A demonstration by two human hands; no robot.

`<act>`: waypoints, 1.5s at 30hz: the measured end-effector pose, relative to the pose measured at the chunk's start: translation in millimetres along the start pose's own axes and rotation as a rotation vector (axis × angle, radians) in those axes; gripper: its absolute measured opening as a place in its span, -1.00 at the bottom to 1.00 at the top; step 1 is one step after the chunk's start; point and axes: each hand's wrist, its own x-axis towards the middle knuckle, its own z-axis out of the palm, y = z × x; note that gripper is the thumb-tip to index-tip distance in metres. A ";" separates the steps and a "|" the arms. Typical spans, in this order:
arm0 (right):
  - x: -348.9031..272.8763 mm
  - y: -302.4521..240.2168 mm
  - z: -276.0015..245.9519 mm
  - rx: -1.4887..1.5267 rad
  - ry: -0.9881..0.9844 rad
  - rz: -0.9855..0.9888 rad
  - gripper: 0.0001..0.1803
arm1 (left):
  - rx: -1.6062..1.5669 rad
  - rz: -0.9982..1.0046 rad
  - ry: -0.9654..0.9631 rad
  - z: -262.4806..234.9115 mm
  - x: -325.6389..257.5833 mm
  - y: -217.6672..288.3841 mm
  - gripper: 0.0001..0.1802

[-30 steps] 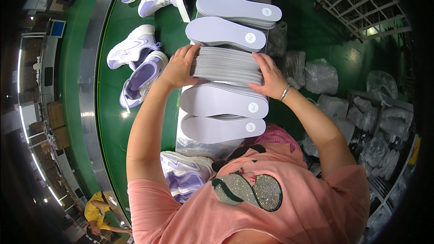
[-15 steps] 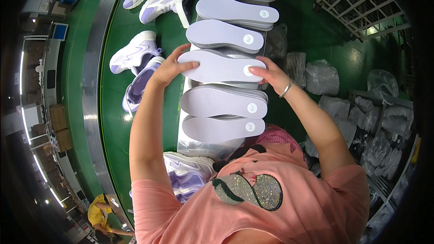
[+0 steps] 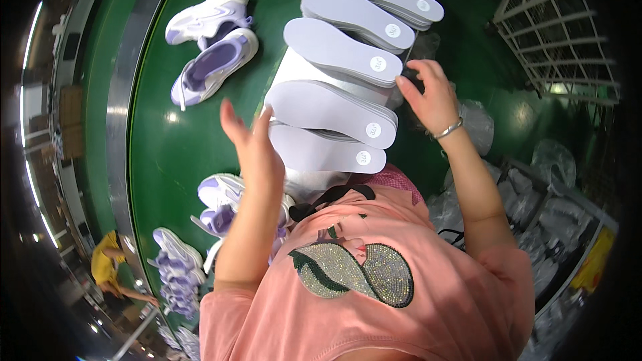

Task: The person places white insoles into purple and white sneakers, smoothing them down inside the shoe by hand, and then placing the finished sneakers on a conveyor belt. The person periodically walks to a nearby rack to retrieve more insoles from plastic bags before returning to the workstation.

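Note:
Several stacks of pale lavender insoles (image 3: 334, 50), each with a round white sticker at the heel, lie across a narrow pale stand in front of me. My left hand (image 3: 257, 144) is open, thumb and fingers apart, beside the toe ends of the two nearest stacks (image 3: 321, 110). It holds nothing. My right hand (image 3: 433, 97) is also open. Its thumb tip is close by the heel end of the third stack from me; whether it touches I cannot tell.
White and purple sneakers (image 3: 214, 67) sit on the green belt at left, with more shoes (image 3: 177, 271) lower down. A metal rack cart (image 3: 555, 33) stands far right. Plastic-wrapped items (image 3: 528, 194) fill a crate at right. A person in yellow (image 3: 110, 261) works at lower left.
Both hands have let go of the insole stack they held. The left has drawn back toward me; the right has moved off the heel end. The whole view has shifted and tilted.

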 end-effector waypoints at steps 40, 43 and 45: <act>266.3 -169.6 250.8 -0.539 -0.378 -0.649 -0.11 | 0.857 -0.568 0.350 -192.8 -122.2 -67.9 -0.35; 243.2 -196.2 243.6 -0.606 -0.332 -0.543 -0.11 | 0.803 -0.511 0.472 -204.1 -111.0 -78.2 -0.53; 258.0 -186.9 250.2 -0.552 -0.251 -0.578 -0.17 | 0.805 -0.475 0.542 -221.0 -93.3 -73.7 -0.59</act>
